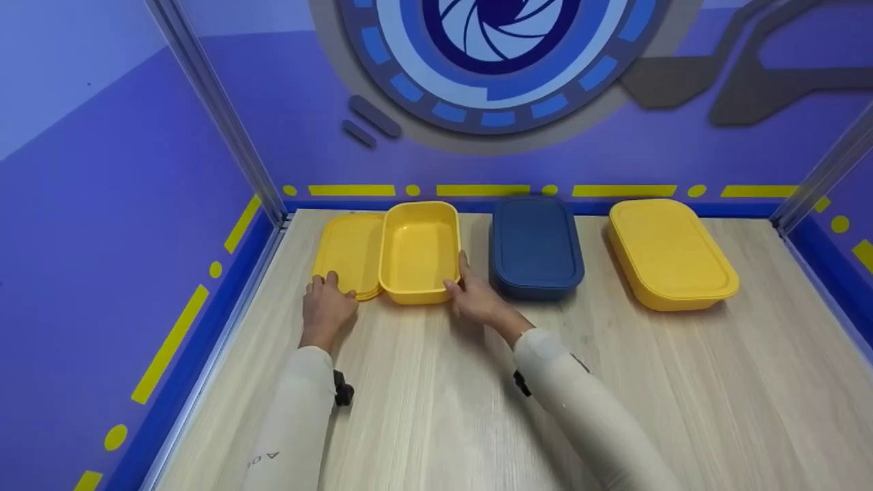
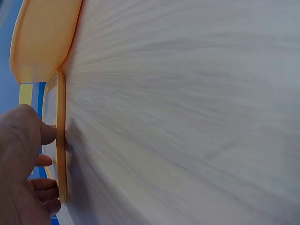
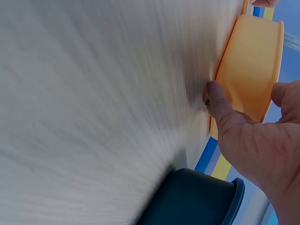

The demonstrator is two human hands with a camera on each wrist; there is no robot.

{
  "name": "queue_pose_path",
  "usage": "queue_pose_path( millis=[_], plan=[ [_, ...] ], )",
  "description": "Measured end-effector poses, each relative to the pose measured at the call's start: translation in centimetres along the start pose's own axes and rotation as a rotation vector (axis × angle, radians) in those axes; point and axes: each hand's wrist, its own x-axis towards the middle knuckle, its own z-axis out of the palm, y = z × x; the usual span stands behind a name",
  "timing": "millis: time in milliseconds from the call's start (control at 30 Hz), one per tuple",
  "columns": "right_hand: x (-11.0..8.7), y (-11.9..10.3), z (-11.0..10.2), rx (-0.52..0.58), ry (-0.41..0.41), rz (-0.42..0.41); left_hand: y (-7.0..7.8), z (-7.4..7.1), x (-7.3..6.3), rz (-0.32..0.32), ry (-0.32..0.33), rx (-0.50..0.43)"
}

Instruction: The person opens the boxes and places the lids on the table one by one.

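In the head view, an uncovered yellow lunch box (image 1: 419,249) stands upright at the back of the table. Flat yellow lids (image 1: 351,251), seemingly stacked, lie against its left side. My left hand (image 1: 328,310) holds their near-left corner; in the left wrist view, bent fingertips (image 2: 52,205) and the thumb meet the lid edge (image 2: 61,140). My right hand (image 1: 476,299) grips the box's near-right corner. The right wrist view has one digit low against the box wall (image 3: 251,65) and another at its rim. Part of that hand's fingers is hidden.
Right of my right hand stands a navy lunch box (image 1: 537,249) with its lid on. Farther right is a lidded yellow lunch box (image 1: 672,252), turned at an angle. A blue-purple wall (image 1: 293,116) rises behind the wooden table (image 1: 423,395), with metal posts at both back corners.
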Motion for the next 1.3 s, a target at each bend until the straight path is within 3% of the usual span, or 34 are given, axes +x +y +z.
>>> queue_pose_path(
  millis=[433,600,867,1033,1167,1300],
  plan=[
    [-0.1,-0.5,1.5,-0.033,0.060,0.076,-0.2,0.1,0.2,-0.031,-0.049,-0.077],
    [0.1,-0.5,1.7,-0.038,0.083,0.074,0.1,0.1,0.6,-0.055,-0.083,-0.100],
    [0.2,-0.3,1.6,-0.033,0.127,0.038,0.3,0.0,1.1,-0.035,-0.085,-0.101],
    [-0.4,-0.1,0.7,-0.038,0.128,0.042,0.3,0.3,0.8,-0.023,0.000,-0.111],
    [-1.4,-0.1,-0.9,-0.059,0.148,0.020,0.6,0.3,0.0,-0.023,0.116,-0.190],
    [-2.7,-0.3,-3.1,-0.067,0.184,-0.017,1.5,-0.1,-1.0,0.024,0.183,-0.281]
  ],
)
